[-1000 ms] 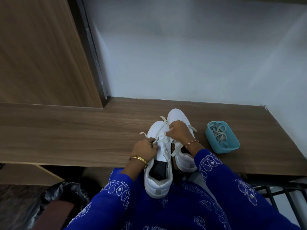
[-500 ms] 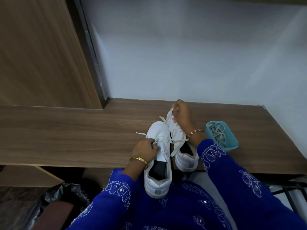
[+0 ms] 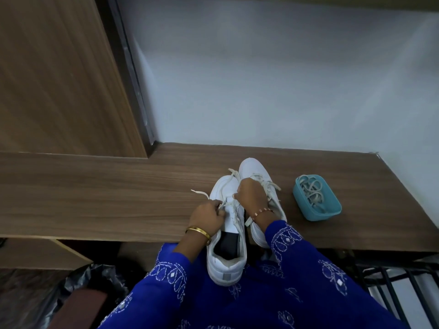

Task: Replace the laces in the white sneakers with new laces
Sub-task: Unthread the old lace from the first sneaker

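Two white sneakers stand side by side at the front edge of the wooden desk [image 3: 95, 198]. The nearer, left sneaker [image 3: 226, 260] overhangs the edge toward my lap, heel closest to me. My left hand [image 3: 207, 218] pinches a cream lace [image 3: 200, 193] at this sneaker's left eyelets. My right hand [image 3: 249, 194] is closed on the lace over the middle of the same sneaker's lacing. The right sneaker [image 3: 255, 169] lies behind it with loose laces, partly hidden by my right wrist.
A teal plastic tub [image 3: 332, 207] holding a tangle of pale laces sits on the desk to the right of the sneakers. A wooden cabinet panel [image 3: 59, 79] rises at the left, a white wall behind. A black wire rack [image 3: 392, 281] is at lower right.
My right hand, which had pulled a lace up and away toward the wall half a second ago, has come back down onto the left sneaker's lacing. My left hand has stayed in place.
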